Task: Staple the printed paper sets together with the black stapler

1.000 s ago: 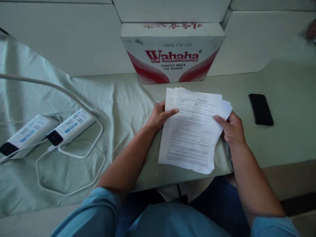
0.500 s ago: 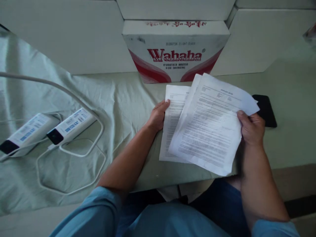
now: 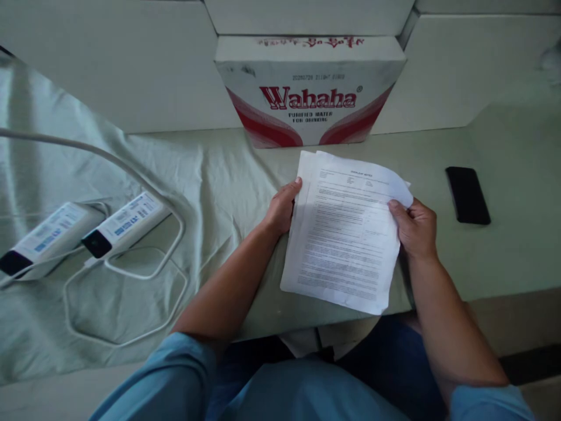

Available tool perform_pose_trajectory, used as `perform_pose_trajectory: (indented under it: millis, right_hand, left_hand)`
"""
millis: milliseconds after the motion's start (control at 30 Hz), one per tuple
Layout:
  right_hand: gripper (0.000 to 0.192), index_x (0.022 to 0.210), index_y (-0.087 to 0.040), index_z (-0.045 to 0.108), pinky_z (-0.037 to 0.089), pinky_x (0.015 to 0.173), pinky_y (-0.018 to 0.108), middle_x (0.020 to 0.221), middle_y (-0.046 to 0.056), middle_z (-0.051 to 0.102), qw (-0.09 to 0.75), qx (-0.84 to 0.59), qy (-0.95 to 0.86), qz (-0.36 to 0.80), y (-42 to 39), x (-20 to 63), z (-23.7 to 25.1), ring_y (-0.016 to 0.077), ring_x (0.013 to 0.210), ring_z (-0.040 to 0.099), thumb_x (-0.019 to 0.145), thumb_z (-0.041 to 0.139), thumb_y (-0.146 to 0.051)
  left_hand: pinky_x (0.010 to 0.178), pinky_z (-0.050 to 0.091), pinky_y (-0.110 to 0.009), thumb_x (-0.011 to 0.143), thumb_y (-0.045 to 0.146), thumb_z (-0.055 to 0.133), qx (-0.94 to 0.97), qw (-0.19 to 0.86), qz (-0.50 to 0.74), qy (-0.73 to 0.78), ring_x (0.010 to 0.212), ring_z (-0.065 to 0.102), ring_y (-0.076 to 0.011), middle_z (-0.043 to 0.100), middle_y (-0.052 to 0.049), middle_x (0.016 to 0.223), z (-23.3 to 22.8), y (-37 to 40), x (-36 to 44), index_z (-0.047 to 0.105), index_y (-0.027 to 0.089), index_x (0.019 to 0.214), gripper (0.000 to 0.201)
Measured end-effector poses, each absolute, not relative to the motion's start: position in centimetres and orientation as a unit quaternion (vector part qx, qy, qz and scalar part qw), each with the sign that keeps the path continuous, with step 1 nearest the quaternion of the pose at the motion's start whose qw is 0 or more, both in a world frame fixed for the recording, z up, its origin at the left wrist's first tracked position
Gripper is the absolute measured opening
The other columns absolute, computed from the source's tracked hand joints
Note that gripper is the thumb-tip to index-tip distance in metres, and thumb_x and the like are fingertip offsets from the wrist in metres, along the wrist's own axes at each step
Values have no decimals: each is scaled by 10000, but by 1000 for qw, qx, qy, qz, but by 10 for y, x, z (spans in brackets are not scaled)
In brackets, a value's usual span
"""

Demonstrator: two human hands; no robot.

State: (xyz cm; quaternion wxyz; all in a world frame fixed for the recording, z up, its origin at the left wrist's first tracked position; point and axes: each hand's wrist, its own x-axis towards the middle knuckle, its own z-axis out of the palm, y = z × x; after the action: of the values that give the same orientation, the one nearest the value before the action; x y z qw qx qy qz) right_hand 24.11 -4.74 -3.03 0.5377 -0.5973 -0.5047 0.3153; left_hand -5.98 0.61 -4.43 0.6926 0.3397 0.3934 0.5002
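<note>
Several printed paper sheets (image 3: 344, 240) overlap in a loose stack just above the front edge of the cloth-covered table. My left hand (image 3: 283, 206) pinches the stack's left edge, thumb on top and the other fingers hidden. At the upper right edge, my right hand (image 3: 414, 227) grips the sheets between thumb and fingers. The top sheet carries a heading and dense small text, and its upper right corner bends. The lower sheets show only as narrow strips along the left side and a small corner by my right hand.
A red and white Wahaha water carton (image 3: 311, 99) stands behind the papers against white boxes (image 3: 170, 70). To the right lies a black phone (image 3: 467, 196). Two white power banks (image 3: 131, 219) with white cables (image 3: 127, 339) rest on the pale green cloth (image 3: 219, 193) at left.
My right hand has moved left with its sheets, laying them nearly in line over the sheet in my left hand. The phone is now fully uncovered. My left hand has stayed put.
</note>
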Motion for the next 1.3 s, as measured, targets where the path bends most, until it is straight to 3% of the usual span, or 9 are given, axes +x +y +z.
perform_pose_trajectory:
  millis: [367, 767, 900, 1067, 1300]
  right_hand:
    - [335, 929, -239, 840, 558, 659, 321, 767, 4, 741, 534, -606, -509, 296, -46, 237, -28, 192, 728, 674, 864, 844, -567]
    - [339, 943, -238, 827, 544, 658, 321, 808, 7, 748, 541, -603, -496, 314, -46, 231, -27, 186, 727, 660, 860, 842, -567]
    - [364, 911, -232, 790, 499, 609, 294, 767, -10, 708, 575, -611, -469, 276, -42, 233, -28, 155, 663, 594, 821, 863, -577]
    - [362, 875, -248, 735, 358, 484, 293, 624, -58, 549, 611, -627, -430, 219, -38, 239, -22, 125, 515, 419, 803, 875, -575]
    - [334, 853, -238, 742, 343, 489, 293, 615, -58, 532, 612, -611, -438, 246, -43, 226, -20, 114, 509, 405, 812, 874, -542]
  left_hand:
    - [860, 678, -538, 797, 799, 767, 374, 702, 482, 367, 1103, 796, -453, 838, -142, 917, -40, 3, -58, 777, 186, 972, 637]
    - [743, 647, -397, 789, 704, 835, 357, 675, 499, 411, 988, 813, -350, 841, -104, 957, -40, 2, -59, 781, 176, 967, 559]
    - [789, 641, -389, 796, 743, 825, 346, 658, 519, 422, 1006, 805, -334, 845, -99, 1020, -43, 2, -58, 790, 178, 1043, 617]
    - [824, 637, -406, 863, 762, 757, 368, 622, 533, 440, 1015, 799, -326, 839, -96, 1020, -49, 2, -56, 797, 192, 1080, 611]
    - [970, 607, -404, 956, 726, 695, 411, 557, 551, 467, 1132, 766, -311, 839, -66, 1100, -55, -2, -56, 824, 229, 1076, 527]
